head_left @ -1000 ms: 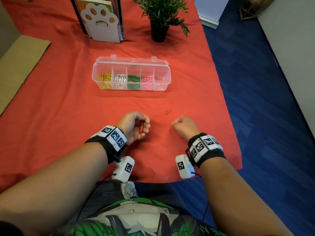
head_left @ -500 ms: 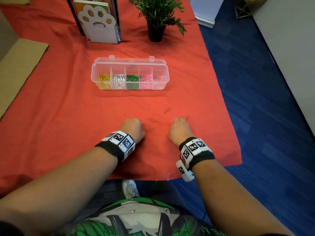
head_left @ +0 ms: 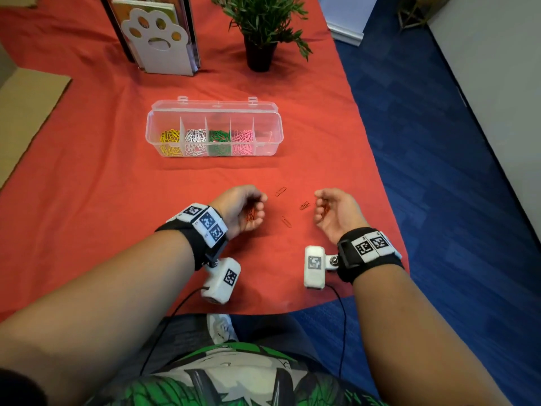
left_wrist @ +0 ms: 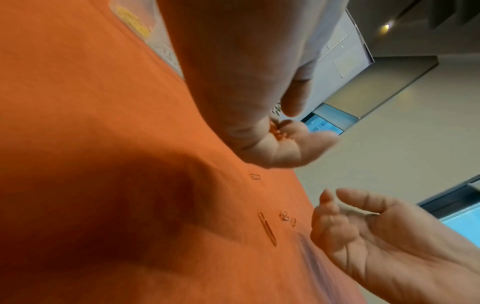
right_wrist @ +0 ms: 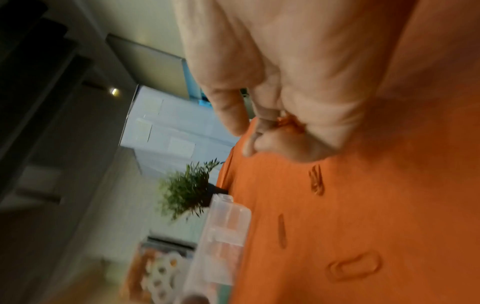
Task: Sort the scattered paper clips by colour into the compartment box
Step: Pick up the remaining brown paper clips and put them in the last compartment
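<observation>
left hand (head_left: 244, 207): palm turned inward, fingers curled round a small bunch of red clips (head_left: 251, 213); hovering above the cloth, near the front edge
left hand, wrist view: curled fingers (left_wrist: 275, 148) cup the red clips against the palm, only a bit of red shows
right hand (head_left: 336, 212): palm facing left, fingers curled round a few more red clips (head_left: 324, 207); just right of the loose ones
right hand, wrist view: red clips (right_wrist: 291, 123) tucked between the fingertips and palm, frame blurred
loose clips: three spots on the red tablecloth (head_left: 87, 177) between the hands; a single one (head_left: 280, 191) furthest from the person, a tangled pair or so (head_left: 304, 205) near the right hand, a single one (head_left: 286, 221) closest to the person; none touching a hand
compartment box (head_left: 272, 124): clear plastic, lid open and laid back, well beyond the hands, centre of cloth
box contents, left to right: yellow clips (head_left: 169, 142), white clips (head_left: 195, 142), green clips (head_left: 219, 141), pink clips (head_left: 242, 141); far-right compartment (head_left: 265, 140) looks nearly bare, cannot tell what's in it
wrist rigs: black straps with marker tags on both wrists, white camera pods (head_left: 221, 279) hanging below, cables trailing back
background: potted plant (head_left: 263, 27) and a paw-print holder (head_left: 159, 39) at the far end of the cloth, cardboard (head_left: 26, 112) off to the left, blue carpet (head_left: 439, 142) on the right
</observation>
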Available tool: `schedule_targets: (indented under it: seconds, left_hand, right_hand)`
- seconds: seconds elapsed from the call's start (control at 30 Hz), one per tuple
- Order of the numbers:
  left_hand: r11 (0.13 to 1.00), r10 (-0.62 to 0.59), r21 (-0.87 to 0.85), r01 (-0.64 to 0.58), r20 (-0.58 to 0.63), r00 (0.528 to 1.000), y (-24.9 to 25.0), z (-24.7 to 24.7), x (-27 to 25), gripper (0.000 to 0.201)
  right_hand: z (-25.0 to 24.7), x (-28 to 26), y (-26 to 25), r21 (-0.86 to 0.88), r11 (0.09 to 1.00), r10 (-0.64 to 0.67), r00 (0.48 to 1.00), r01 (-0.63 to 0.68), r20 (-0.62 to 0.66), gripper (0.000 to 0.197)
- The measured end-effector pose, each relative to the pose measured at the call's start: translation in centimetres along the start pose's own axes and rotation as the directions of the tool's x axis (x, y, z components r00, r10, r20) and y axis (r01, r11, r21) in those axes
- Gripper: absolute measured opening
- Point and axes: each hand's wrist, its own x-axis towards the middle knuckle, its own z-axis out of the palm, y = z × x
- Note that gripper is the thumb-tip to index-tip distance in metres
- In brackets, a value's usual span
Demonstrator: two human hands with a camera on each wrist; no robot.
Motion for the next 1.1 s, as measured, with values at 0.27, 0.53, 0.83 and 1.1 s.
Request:
schedule_targets:
  seconds: [0.27,0.53,0.83,1.1]
  left_hand:
    - [0.358,0.550,0.914,-0.190,-0.042,0.834,0.6,2.0,3.5,0.019]
    - [-0.022,0.563,0.989,-0.149,0.136,0.816,0.6,3.4,5.7,0.033]
    - [0.043,0.547,0.978,-0.205,0.148,0.824,0.1,3.6,6.0,0.021]
    - [0.998,0.031,-0.051,-0.022,0.193,0.981,1.5,2.9,3.0,0.012]
  right_hand:
    - [1.0,2.2,-0.5,-0.996,0.090,-0.285,0.958,0.003,-0.023,0.063]
    - [2.5,2.9,1.0,-0.996,-0.078,-0.304,0.953,-0.036,-0.011,0.042]
    - [0.1,3.0,-0.2,-0.946,0.290,-0.309,0.950,0.143,0.049,0.010]
    - [-1.2,1.6,-1.9,0.073,0.993,0.084,0.993,-0.089,0.081,0.023]
